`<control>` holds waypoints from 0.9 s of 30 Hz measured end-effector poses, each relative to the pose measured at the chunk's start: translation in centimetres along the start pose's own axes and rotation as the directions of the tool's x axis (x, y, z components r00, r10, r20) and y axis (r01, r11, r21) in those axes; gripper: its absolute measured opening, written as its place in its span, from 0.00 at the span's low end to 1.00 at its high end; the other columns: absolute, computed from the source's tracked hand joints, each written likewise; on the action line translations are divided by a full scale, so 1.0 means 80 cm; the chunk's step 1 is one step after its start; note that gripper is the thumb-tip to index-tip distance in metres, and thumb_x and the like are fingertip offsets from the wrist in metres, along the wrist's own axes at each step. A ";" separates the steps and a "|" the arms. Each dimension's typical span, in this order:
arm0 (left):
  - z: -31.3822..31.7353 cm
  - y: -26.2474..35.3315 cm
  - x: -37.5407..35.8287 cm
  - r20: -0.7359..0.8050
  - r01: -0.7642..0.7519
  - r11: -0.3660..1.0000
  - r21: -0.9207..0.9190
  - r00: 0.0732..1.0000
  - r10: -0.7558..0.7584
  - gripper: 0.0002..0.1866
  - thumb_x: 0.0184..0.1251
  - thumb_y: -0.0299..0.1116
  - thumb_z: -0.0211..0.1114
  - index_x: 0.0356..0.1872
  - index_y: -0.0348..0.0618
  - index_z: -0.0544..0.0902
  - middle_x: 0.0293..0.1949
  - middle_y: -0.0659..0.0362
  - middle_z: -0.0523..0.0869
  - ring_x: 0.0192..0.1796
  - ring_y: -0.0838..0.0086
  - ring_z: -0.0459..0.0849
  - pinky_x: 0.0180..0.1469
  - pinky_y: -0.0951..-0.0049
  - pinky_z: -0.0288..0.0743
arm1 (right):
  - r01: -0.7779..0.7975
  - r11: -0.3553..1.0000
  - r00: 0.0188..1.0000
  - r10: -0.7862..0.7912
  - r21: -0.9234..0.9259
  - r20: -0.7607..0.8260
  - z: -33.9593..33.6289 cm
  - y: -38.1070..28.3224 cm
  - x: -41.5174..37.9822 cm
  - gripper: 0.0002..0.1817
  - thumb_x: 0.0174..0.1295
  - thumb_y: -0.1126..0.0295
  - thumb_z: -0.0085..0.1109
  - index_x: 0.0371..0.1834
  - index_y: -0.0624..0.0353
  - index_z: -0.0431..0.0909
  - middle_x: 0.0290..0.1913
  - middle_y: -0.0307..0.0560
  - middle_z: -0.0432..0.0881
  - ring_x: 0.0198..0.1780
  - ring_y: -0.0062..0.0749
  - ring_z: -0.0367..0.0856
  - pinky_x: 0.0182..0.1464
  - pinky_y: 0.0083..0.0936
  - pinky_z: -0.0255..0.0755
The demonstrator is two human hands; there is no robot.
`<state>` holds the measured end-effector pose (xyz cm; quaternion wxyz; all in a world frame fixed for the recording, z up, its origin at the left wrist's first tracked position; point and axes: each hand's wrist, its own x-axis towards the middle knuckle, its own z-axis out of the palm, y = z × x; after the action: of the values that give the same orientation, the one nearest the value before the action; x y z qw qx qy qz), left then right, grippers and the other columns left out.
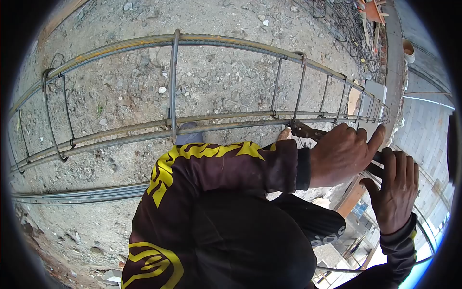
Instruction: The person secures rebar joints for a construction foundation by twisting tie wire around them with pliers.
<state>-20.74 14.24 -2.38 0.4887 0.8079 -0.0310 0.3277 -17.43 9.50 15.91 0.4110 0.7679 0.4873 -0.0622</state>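
Note:
A dark metal tool (308,131) with two handles, like pliers or cutters, has its head at the lower bars of a long rebar cage (226,126), beside a crossing stirrup. My left hand (342,156) is closed over the tool's middle, with one finger stretched toward the handle ends. My right hand (395,192) is at those ends, its fingers bent over a black handle and its thumb on the near side. Both palms are hidden. Whether the jaws touch the bars or a wire is too small to tell.
Stirrups (174,82) cross the cage at intervals. Loose straight bars (82,196) lie on the gravelly ground nearer me. Tangled rebar (337,29) lies at the upper right, near a bucket (408,51). A block wall (428,130) stands at the right.

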 end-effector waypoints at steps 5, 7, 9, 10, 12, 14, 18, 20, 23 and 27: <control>-0.011 -0.004 0.006 0.221 -0.027 0.977 -0.210 0.973 0.074 0.16 0.53 0.25 0.63 0.42 0.25 0.76 0.23 0.53 0.81 0.23 0.65 0.82 0.25 0.66 0.71 | 0.100 0.986 0.975 -0.124 -0.131 -0.185 0.052 0.018 -0.018 0.12 0.54 0.72 0.65 0.38 0.62 0.73 0.29 0.47 0.68 0.29 0.39 0.69 0.33 0.37 0.64; -0.023 -0.001 0.004 0.400 0.012 0.975 -0.220 0.913 0.079 0.19 0.56 0.26 0.62 0.48 0.22 0.77 0.27 0.52 0.82 0.30 0.65 0.84 0.31 0.62 0.74 | 0.109 0.988 0.973 -0.129 -0.110 -0.192 0.056 0.008 -0.018 0.10 0.54 0.71 0.65 0.32 0.60 0.72 0.26 0.45 0.66 0.26 0.37 0.67 0.30 0.36 0.63; -0.033 0.015 -0.005 0.305 -0.050 0.999 -0.008 0.951 0.050 0.23 0.62 0.28 0.58 0.55 0.20 0.75 0.36 0.47 0.84 0.41 0.60 0.84 0.44 0.58 0.75 | 0.069 0.995 0.972 -0.084 -0.075 -0.221 0.059 0.001 -0.016 0.10 0.54 0.72 0.64 0.29 0.57 0.69 0.24 0.44 0.65 0.24 0.38 0.69 0.28 0.35 0.64; -0.036 0.026 -0.011 0.256 -0.070 0.993 0.095 0.966 0.044 0.25 0.64 0.29 0.57 0.59 0.19 0.74 0.40 0.45 0.85 0.47 0.58 0.84 0.50 0.56 0.76 | 0.060 0.997 0.975 -0.067 -0.040 -0.210 0.061 0.002 -0.016 0.09 0.54 0.73 0.63 0.29 0.57 0.70 0.24 0.44 0.65 0.24 0.38 0.69 0.28 0.35 0.64; -0.036 0.042 -0.021 0.266 -0.158 0.960 0.231 0.959 0.094 0.28 0.69 0.32 0.53 0.64 0.19 0.71 0.49 0.42 0.83 0.55 0.53 0.81 0.60 0.53 0.70 | -0.010 0.999 0.988 0.018 0.054 -0.151 0.068 0.003 -0.019 0.07 0.52 0.75 0.61 0.31 0.58 0.72 0.24 0.45 0.69 0.25 0.43 0.74 0.28 0.38 0.67; -0.027 0.052 -0.032 0.290 -0.193 0.929 0.315 0.952 0.099 0.29 0.73 0.37 0.50 0.66 0.21 0.70 0.61 0.36 0.78 0.63 0.47 0.77 0.69 0.50 0.65 | -0.108 0.970 0.993 0.117 0.219 -0.030 0.082 0.002 -0.029 0.06 0.53 0.75 0.60 0.32 0.59 0.72 0.24 0.48 0.73 0.25 0.47 0.77 0.27 0.41 0.67; 0.009 0.048 -0.063 0.199 -0.135 0.983 0.123 0.974 0.108 0.32 0.74 0.44 0.49 0.71 0.31 0.66 0.68 0.38 0.71 0.67 0.47 0.74 0.71 0.42 0.61 | -0.177 0.848 0.981 0.113 0.500 0.154 0.104 0.004 -0.034 0.08 0.55 0.76 0.56 0.39 0.62 0.78 0.25 0.59 0.80 0.27 0.60 0.81 0.28 0.45 0.71; 0.019 0.036 -0.073 0.131 -0.180 0.983 0.033 0.976 0.174 0.32 0.74 0.45 0.49 0.73 0.35 0.65 0.70 0.41 0.70 0.69 0.48 0.72 0.72 0.41 0.60 | -0.092 0.833 0.996 0.075 0.546 0.055 0.109 0.004 -0.038 0.11 0.56 0.75 0.58 0.41 0.65 0.80 0.26 0.60 0.82 0.29 0.60 0.82 0.30 0.44 0.73; 0.016 0.030 -0.083 0.005 -0.255 0.948 -0.189 0.966 0.260 0.30 0.71 0.41 0.55 0.72 0.45 0.66 0.72 0.48 0.69 0.72 0.53 0.69 0.76 0.45 0.58 | -0.199 0.568 0.955 -0.070 0.799 0.288 0.126 0.029 -0.047 0.11 0.56 0.71 0.61 0.40 0.66 0.80 0.27 0.59 0.83 0.29 0.53 0.84 0.33 0.41 0.75; 0.008 0.013 -0.089 -0.239 -0.449 0.789 -0.419 0.893 0.382 0.18 0.65 0.36 0.64 0.55 0.44 0.80 0.58 0.54 0.80 0.60 0.60 0.79 0.65 0.56 0.74 | -0.457 0.445 0.798 -0.178 0.771 0.575 0.142 0.026 -0.057 0.11 0.59 0.73 0.61 0.44 0.65 0.80 0.32 0.47 0.84 0.32 0.31 0.81 0.37 0.32 0.76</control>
<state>-26.41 11.23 -5.78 0.5839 0.6151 -0.2509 0.4666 -14.68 -1.88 11.92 0.0812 0.8466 0.1613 -0.5007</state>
